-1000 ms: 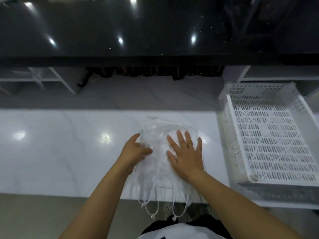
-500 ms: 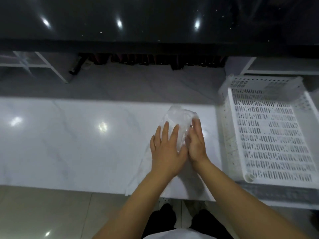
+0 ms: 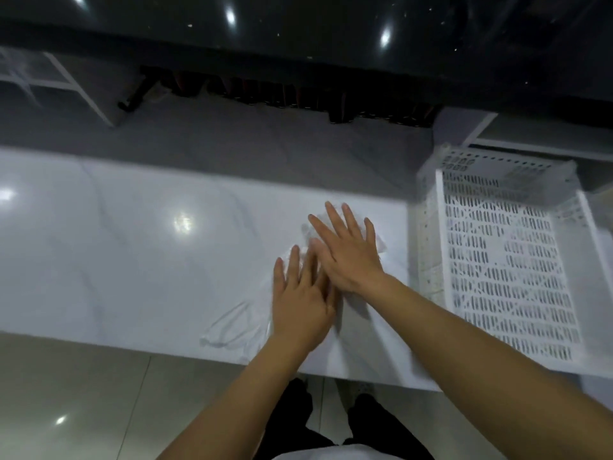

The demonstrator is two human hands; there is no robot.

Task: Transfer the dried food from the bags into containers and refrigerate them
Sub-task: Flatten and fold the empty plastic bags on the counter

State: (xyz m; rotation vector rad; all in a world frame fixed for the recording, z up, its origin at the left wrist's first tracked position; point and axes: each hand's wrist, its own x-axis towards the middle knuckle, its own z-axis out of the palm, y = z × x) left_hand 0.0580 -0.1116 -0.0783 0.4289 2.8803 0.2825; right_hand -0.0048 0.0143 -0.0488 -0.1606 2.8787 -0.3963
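Clear plastic bag (image 3: 232,323), probably limp and slippery, lay on bench (image 3: 132,247) under left hand (image 3: 300,305) and right hand (image 3: 350,258), fingers (image 3: 335,222) straight, gripping nothing; best pinched at loose edge.

The left hand (image 3: 300,295) and right hand (image 3: 348,250) are uncovered, and both forearms (image 3: 238,403) are bare from the wrists back to the edge of the view. Nearer the body than the hands, two legs in black trousers (image 3: 384,423) show between the arms. A strip of white garment (image 3: 335,454) lies along the bottom edge below them. At the trouser ends is pale, speckled footwear (image 3: 363,390), too blurred to make out further.
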